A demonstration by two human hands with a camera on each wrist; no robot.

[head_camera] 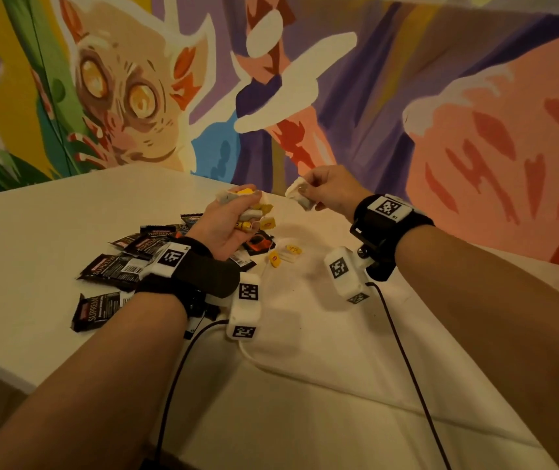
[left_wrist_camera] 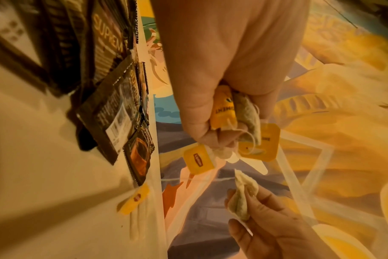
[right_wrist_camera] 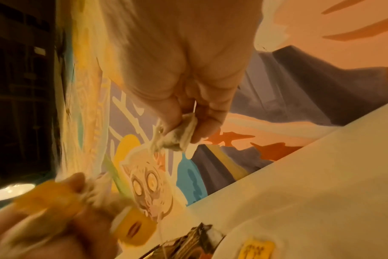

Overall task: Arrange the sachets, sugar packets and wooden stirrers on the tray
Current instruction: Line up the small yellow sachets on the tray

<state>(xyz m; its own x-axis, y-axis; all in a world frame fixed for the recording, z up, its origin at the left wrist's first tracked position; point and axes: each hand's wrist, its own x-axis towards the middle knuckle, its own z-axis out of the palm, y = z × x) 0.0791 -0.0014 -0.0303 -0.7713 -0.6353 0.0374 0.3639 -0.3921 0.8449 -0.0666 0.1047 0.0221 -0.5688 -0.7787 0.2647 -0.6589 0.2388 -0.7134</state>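
My left hand (head_camera: 234, 218) is raised over the table and grips a bunch of tea bags (head_camera: 254, 212) with yellow tags; the left wrist view shows the bags and tags (left_wrist_camera: 235, 122) squeezed in its curled fingers. My right hand (head_camera: 318, 195), held up to the right of it, pinches one white tea bag (head_camera: 300, 195), seen also as a tea bag (right_wrist_camera: 177, 136) between thumb and fingers. Several dark "Supreme" sachets (head_camera: 119, 266) lie on the white tablecloth (head_camera: 305, 368) under my left wrist. Two loose yellow-tagged tea bags (head_camera: 283, 254) lie on the cloth between my hands.
A colourful mural wall (head_camera: 305, 79) stands right behind the table's far edge. Black cables (head_camera: 403, 361) run from both wrist cameras across the cloth toward me. The table's left edge (head_camera: 0, 364) drops off near my left forearm. No tray is in view.
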